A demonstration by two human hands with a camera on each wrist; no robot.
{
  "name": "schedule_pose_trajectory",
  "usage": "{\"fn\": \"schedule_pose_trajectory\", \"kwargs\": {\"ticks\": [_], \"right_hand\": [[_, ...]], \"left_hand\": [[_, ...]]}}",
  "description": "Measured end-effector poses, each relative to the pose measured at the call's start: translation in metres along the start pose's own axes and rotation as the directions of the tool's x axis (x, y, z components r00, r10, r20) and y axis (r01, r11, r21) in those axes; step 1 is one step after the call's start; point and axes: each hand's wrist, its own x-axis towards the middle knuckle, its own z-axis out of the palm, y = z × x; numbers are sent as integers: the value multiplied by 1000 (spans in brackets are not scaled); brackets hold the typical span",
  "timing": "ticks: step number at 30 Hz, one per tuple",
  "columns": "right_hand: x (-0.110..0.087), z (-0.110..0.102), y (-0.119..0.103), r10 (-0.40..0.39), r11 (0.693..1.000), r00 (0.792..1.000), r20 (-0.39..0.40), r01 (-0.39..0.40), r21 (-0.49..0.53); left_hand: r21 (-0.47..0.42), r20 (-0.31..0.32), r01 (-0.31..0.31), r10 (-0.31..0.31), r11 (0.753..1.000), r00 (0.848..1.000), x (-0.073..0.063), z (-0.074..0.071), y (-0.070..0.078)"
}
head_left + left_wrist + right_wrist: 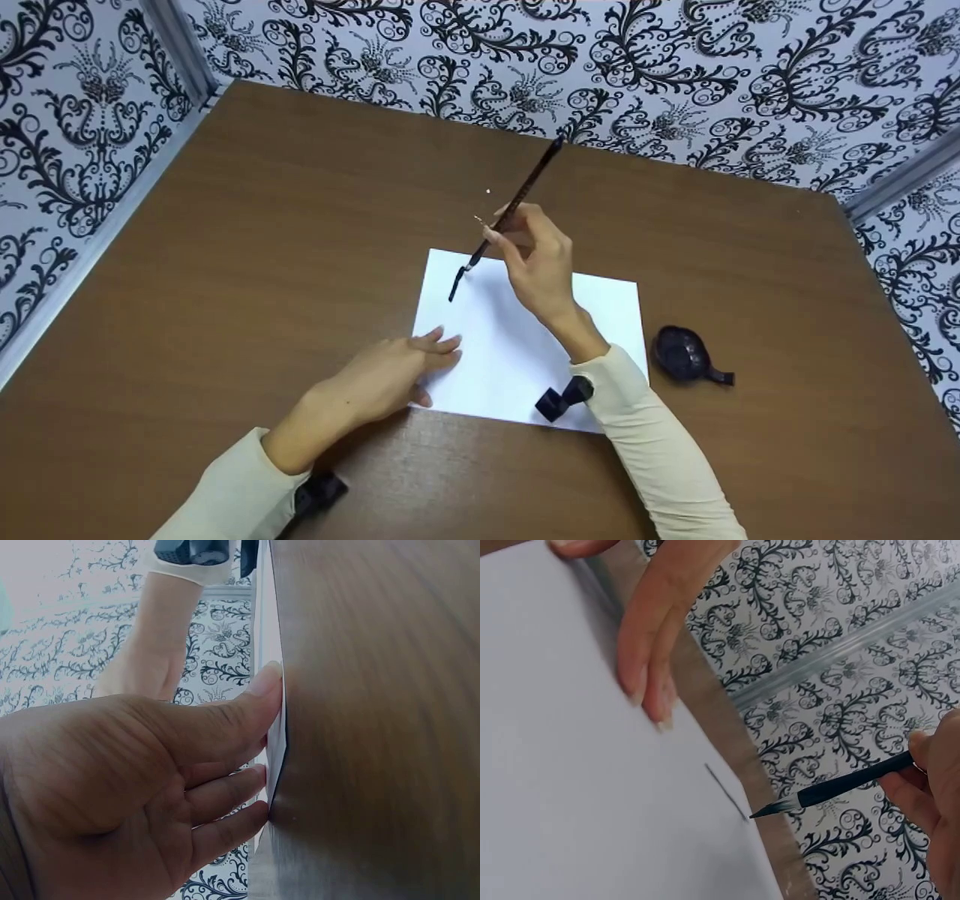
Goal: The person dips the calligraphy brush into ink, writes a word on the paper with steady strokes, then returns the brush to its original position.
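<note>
A white sheet of paper (pixel 517 337) lies on the brown table. My right hand (pixel 544 262) pinches a dark-handled paintbrush (pixel 531 182) between thumb and fingers, its handle slanting up toward the far wall. The bristle tip (pixel 761 813) is at one end of a short black stroke (pixel 726 792) near the sheet's upper left corner. My left hand (pixel 379 379) rests across the left edge of the paper with fingers extended. In the left wrist view its thumb and fingertips (pixel 261 682) touch the sheet near the table surface.
A small black dish (pixel 681 354) with a stubby handle stands just right of the paper. Black wrist devices (pixel 562 399) sit at both cuffs. Walls with black scroll patterns (pixel 510 45) border the table (pixel 262 225) at the back and sides.
</note>
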Motion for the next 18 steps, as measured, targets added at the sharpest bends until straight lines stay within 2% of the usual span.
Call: {"fn": "schedule_pose_trajectory", "kwargs": {"ticks": [8, 18], "right_hand": [[-3, 3, 6, -34, 999, 999, -3, 34, 7], [-3, 3, 5, -38, 999, 998, 47, 39, -26]], "left_hand": [[2, 7, -3, 3, 1000, 1000, 0, 0, 0], [10, -3, -8, 8, 1000, 1000, 0, 2, -1]]}}
